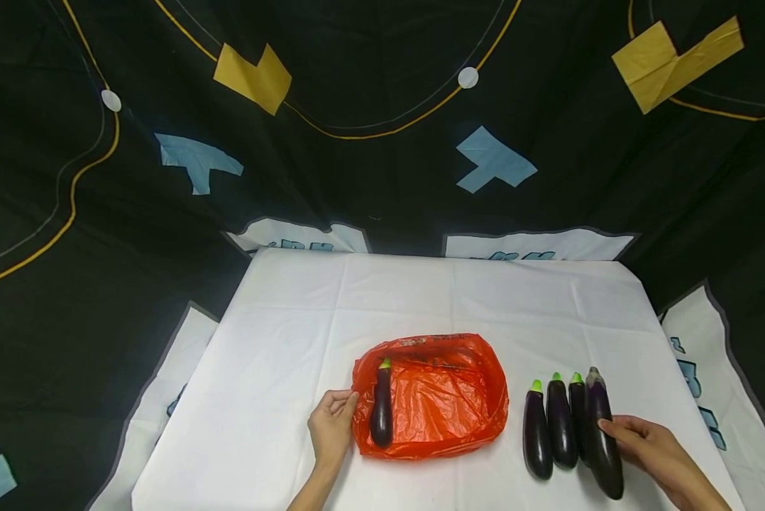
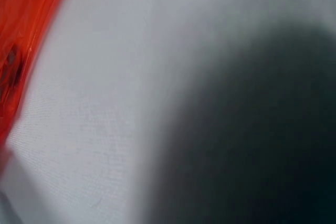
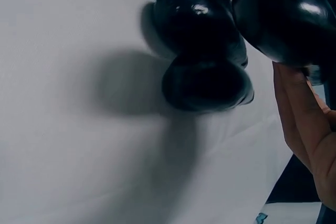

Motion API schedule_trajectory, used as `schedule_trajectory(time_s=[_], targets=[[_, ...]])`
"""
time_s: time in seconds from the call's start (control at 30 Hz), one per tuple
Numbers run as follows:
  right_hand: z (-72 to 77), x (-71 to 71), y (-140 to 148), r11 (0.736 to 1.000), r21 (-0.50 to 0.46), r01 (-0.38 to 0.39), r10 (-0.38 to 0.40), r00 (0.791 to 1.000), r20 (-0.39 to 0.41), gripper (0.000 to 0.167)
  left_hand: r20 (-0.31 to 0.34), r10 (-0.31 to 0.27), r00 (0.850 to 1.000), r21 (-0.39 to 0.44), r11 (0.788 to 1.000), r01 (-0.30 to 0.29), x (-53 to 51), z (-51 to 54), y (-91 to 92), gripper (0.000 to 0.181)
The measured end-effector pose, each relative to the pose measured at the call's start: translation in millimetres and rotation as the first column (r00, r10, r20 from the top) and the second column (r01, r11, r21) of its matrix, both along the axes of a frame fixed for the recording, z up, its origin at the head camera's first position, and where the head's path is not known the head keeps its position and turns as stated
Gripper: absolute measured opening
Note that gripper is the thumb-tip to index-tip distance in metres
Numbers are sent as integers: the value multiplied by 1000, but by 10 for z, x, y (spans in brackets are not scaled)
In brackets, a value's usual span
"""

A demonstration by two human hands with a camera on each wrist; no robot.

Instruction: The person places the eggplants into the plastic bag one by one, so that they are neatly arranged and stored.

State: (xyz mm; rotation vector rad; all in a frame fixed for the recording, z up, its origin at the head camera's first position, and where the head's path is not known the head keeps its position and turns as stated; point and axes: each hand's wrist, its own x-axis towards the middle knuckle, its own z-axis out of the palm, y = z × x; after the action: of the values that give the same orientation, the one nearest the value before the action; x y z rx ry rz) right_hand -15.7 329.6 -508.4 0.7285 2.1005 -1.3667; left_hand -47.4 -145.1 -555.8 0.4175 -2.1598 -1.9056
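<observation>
Right hand [image 1: 653, 448] has its fingers pinching one smooth, long eggplant [image 1: 606, 458] beside three glossy eggplants [image 1: 560, 429]; left hand [image 1: 333, 429] pinches a crinkled red plastic bag [image 1: 443, 448], another eggplant [image 1: 382, 408] inside, on the cloth-covered counter [image 1: 280, 341] before black fabric [image 1: 370, 188].

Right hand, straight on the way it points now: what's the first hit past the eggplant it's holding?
Past the held eggplant, the right hand would likely meet the neighbouring eggplant, just to its left. Height is hard to judge, so it might pass above.
</observation>
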Motion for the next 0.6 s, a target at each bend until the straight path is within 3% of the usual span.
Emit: schedule_trajectory(time_s=[0.6], targets=[[161,-60,-204,999,26,-40,41,998,-43,84,6,2,1000,-15,1000,-1,2,15,23,9]])
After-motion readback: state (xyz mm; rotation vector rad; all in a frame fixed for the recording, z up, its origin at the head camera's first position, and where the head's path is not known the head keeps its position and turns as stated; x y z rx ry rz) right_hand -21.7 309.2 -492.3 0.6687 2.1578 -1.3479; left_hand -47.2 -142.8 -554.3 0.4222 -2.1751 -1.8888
